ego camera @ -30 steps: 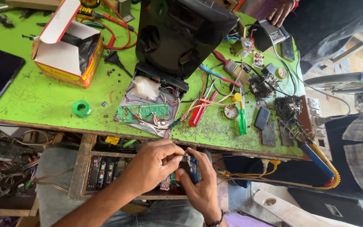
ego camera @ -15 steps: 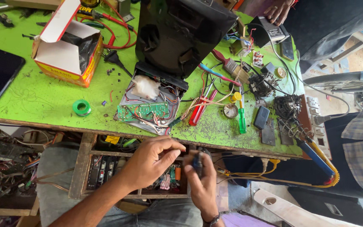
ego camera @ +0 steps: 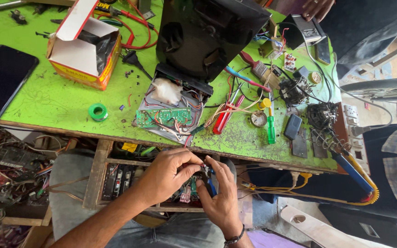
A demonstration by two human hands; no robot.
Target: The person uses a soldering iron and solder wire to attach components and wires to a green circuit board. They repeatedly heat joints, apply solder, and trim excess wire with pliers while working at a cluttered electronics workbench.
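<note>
Below the near edge of the green table (ego camera: 60,103), over an open wooden drawer (ego camera: 98,174), the left hand (ego camera: 164,172) has drawn in toward the right hand (ego camera: 219,195) compared with a second ago, when it lay flatter and higher; its fingers are now curled and pinched on a small part with wires (ego camera: 203,171), which sits between the two hands just above the drawer, and the right hand has turned its fingers upward to close on the same part from the other side, a blue-handled tool (ego camera: 212,186) showing at its palm. That closer, two-sided pinch reads as fine work on the part being under way rather than a search through the drawer. As for containers, far up and left of the left hand an open cardboard box (ego camera: 81,55) stands on the table with dark plastic wrapping inside; what the wrapping covers cannot be told. Directly under the hands the drawer holds rows of small components (ego camera: 118,181), dark and coloured, too small to name. Above the hands an opened black speaker case (ego camera: 207,32) stands with a green circuit board (ego camera: 164,117) and loose wires pulled out in front of it
</note>
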